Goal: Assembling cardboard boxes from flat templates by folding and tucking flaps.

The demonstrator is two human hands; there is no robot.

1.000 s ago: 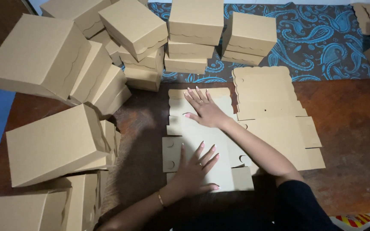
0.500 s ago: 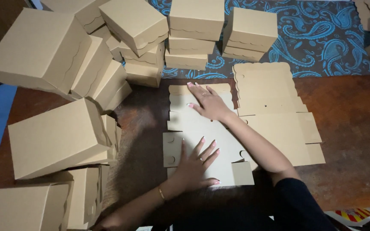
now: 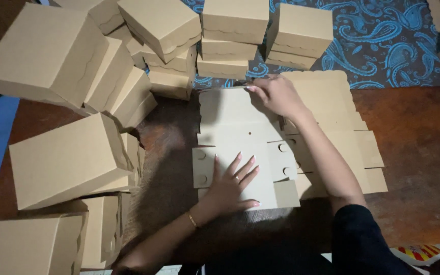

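Observation:
A flat, unfolded cardboard box blank lies on the dark wooden table in front of me. My left hand rests flat on its near panel, fingers spread. My right hand reaches to the blank's far edge, its fingers curled around the scalloped flap and lifting it a little. A stack of more flat blanks lies just right of it, partly under my right forearm.
Folded cardboard boxes are piled at the left and along the back. A blue patterned cloth covers the far side of the table. A colourful printed packet sits at the near right edge.
My right hand has slid from the middle of the blank to its far edge and gripped the flap. My left hand has stayed pressed on the near panel.

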